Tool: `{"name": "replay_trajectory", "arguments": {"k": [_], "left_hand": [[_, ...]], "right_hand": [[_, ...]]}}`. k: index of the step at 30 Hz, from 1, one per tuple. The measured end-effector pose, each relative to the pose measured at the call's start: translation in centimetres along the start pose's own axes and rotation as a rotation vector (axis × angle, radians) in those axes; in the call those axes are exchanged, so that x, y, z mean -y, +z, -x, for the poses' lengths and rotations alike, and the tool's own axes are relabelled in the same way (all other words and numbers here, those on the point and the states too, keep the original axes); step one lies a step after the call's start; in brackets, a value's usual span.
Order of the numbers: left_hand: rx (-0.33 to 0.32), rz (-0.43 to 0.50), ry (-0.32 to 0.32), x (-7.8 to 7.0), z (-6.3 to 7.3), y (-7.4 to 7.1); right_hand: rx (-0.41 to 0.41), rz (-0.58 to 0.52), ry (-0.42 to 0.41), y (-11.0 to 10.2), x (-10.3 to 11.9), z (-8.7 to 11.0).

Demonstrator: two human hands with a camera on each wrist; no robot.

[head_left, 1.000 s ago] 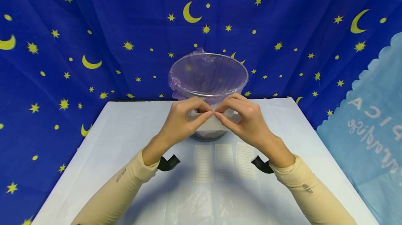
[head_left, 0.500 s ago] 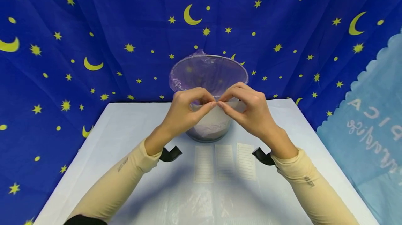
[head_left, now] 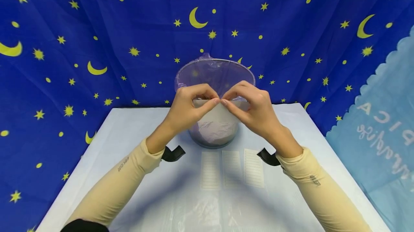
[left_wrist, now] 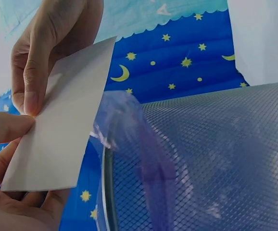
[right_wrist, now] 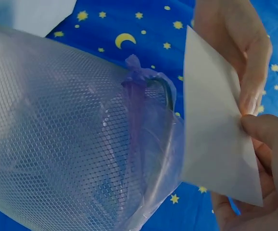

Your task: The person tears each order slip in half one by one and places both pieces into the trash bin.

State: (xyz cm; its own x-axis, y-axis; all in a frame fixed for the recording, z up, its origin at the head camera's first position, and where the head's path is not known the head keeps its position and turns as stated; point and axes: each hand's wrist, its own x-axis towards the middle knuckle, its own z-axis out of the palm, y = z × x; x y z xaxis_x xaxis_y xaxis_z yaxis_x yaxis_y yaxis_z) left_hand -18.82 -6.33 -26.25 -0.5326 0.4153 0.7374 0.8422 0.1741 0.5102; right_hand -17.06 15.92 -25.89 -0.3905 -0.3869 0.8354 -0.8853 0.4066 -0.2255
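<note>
A blank white paper slip [head_left: 220,113] hangs from both hands in front of the mesh wastebasket [head_left: 215,136]. My left hand [head_left: 192,106] pinches its upper edge near the middle between thumb and fingers. Right beside it, thumb tip against thumb tip, my right hand [head_left: 253,106] pinches the same edge. Both wrist views show the paper [left_wrist: 74,115] as one flat, untorn piece, close to the basket's metal rim [right_wrist: 160,168]. A thin purple plastic bag [head_left: 207,72] lines the basket and folds over that rim.
Three lined paper slips [head_left: 210,171] lie in a row on the white table [head_left: 142,124], nearer than the basket. A dark blue curtain [head_left: 145,27] with stars and moons hangs behind; a light blue cloth [head_left: 388,117] hangs at the right.
Both hands have risen with the paper slip, from low before the basket to nearer its rim. Their pinch stays the same. The slips on the table have not moved.
</note>
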Motion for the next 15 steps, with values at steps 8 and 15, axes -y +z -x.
{"name": "replay_trajectory", "arguments": {"k": [8, 15], "left_hand": [[-0.017, 0.038, -0.052, 0.0, -1.2, -0.4], [-0.059, 0.064, -0.076, 0.2, -2.4, -0.7]], "right_hand": [[0.007, 0.014, 0.015, -0.4, -0.5, -1.3], [0.036, 0.025, 0.054, -1.0, -0.6, -2.8]]}}
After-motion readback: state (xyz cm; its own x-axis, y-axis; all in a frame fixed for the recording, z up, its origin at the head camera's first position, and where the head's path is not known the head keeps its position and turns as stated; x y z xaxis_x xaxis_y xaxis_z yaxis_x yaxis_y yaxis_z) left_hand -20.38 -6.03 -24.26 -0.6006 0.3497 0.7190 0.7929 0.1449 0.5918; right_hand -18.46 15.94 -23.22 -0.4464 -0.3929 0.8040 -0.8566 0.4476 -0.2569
